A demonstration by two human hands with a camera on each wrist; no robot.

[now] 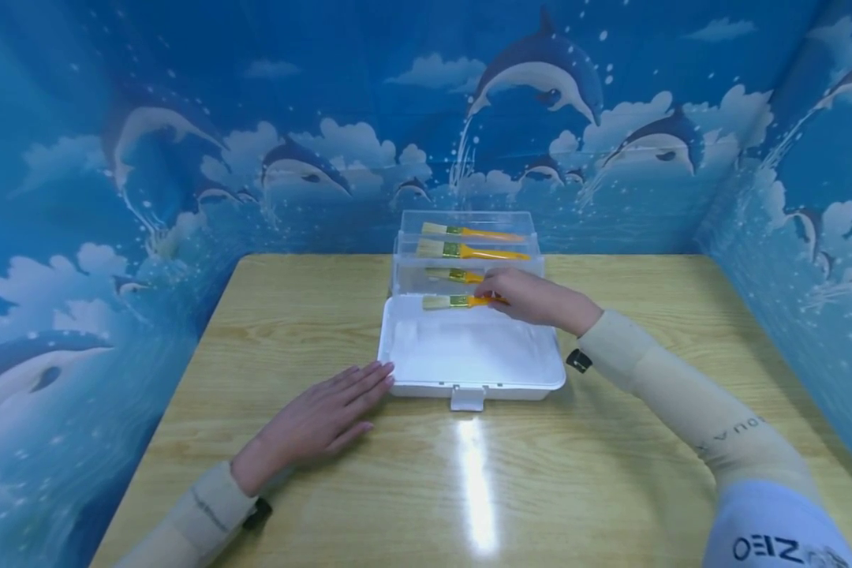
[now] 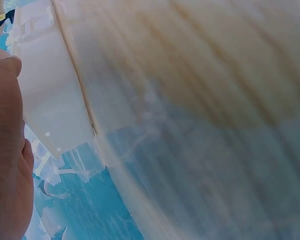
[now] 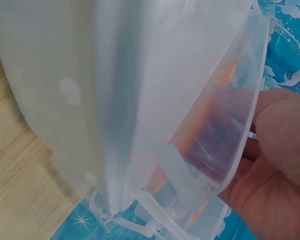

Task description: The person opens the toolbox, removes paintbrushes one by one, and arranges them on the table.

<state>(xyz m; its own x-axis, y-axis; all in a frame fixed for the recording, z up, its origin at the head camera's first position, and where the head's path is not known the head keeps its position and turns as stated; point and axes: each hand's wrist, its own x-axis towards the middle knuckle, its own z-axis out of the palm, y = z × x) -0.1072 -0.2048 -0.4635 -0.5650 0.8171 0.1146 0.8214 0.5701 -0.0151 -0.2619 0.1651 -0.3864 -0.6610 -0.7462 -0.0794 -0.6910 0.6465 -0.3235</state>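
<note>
A white lidded box (image 1: 473, 389) stands opened out on the table, its clear stepped trays (image 1: 408, 276) raised at the back. My right hand (image 1: 532, 296) pinches the orange handle of a flat paintbrush (image 1: 446, 302), pale bristles pointing left, over the box's rear edge. Above it, more brushes lie in the trays: a small brush (image 1: 454, 274), a wider brush (image 1: 468, 251) and a top brush (image 1: 468, 232). My left hand (image 1: 326, 414) lies flat, its fingertips at the box's front left corner. Through clear plastic, the right wrist view shows an orange handle (image 3: 205, 117) beside my fingers.
The box sits near the back of the wood-grain table (image 1: 291, 315), and its latch (image 1: 467, 398) faces me. A blue dolphin-print curtain (image 1: 341, 95) rises behind the table and along both sides.
</note>
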